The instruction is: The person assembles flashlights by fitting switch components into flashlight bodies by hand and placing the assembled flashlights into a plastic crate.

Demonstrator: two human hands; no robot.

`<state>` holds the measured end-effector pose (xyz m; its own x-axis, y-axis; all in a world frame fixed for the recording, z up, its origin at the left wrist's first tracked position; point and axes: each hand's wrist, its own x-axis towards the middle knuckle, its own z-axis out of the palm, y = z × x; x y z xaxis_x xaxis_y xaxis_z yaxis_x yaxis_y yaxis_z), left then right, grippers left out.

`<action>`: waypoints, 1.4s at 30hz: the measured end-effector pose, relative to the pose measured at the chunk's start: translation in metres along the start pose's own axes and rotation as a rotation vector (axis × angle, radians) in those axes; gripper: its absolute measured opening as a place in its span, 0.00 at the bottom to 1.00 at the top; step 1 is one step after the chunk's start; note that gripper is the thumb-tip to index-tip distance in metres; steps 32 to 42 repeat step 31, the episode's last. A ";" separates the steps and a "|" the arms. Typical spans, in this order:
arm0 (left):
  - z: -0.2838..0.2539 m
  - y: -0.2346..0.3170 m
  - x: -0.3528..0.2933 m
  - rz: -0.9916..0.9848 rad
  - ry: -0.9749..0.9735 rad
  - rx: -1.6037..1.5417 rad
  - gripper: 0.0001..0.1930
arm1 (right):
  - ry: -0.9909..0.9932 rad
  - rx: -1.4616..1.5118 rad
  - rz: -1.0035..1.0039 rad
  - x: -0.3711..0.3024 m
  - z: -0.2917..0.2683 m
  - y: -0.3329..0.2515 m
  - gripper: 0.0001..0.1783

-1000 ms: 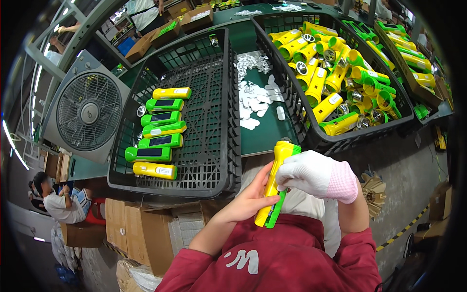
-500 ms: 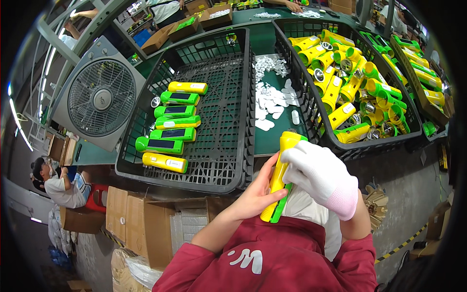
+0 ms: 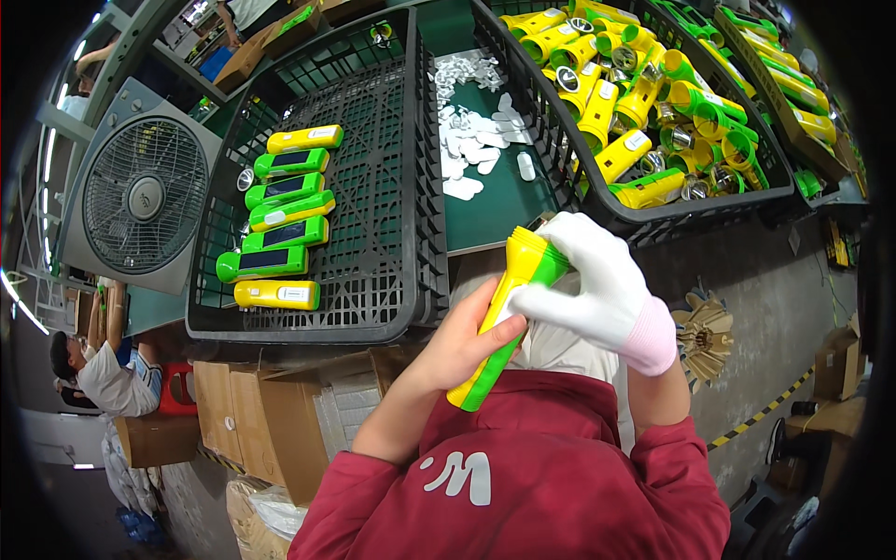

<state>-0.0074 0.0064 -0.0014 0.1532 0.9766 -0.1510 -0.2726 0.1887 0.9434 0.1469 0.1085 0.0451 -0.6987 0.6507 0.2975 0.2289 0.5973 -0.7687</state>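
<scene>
A yellow-and-green flashlight [image 3: 525, 258] is held at a slant in front of my chest, its wide ribbed head up and away from me. My bare left hand [image 3: 467, 338] wraps its body from the left, thumb lying across it. My right hand [image 3: 597, 285], in a white knit glove with a pink cuff, grips the head end from the right, fingers behind and thumb in front. Beyond my hands, the left black crate [image 3: 431, 233] holds a column of flashlights [image 3: 277, 224], some with dark panels facing up. The right black crate [image 3: 579, 177] is heaped with flashlight bodies [image 3: 644, 103].
Loose white plastic pieces [image 3: 476, 140] lie on the green tabletop [image 3: 467, 224] between the crates. A grey box fan [image 3: 145, 198] stands at the left. Cardboard boxes [image 3: 271, 420] sit below the table. Another person [image 3: 117, 383] sits at far left.
My right hand has shifted from above the flashlight to around its head, thumb now in front. The flashlight has tilted farther right at the top. The whole view has shifted somewhat.
</scene>
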 end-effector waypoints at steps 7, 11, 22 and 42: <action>0.008 0.007 0.000 -0.104 -0.015 0.018 0.28 | -0.133 0.664 0.256 0.002 0.002 0.007 0.12; 0.005 -0.001 0.003 -0.066 -0.021 0.033 0.29 | -0.081 0.853 0.350 0.001 0.009 0.007 0.10; 0.000 -0.006 0.008 -0.109 -0.037 -0.067 0.27 | -0.062 0.676 0.332 0.005 0.014 0.015 0.12; 0.021 -0.027 0.007 0.054 -0.063 -0.791 0.32 | 0.662 -0.162 -0.039 -0.026 -0.014 -0.004 0.19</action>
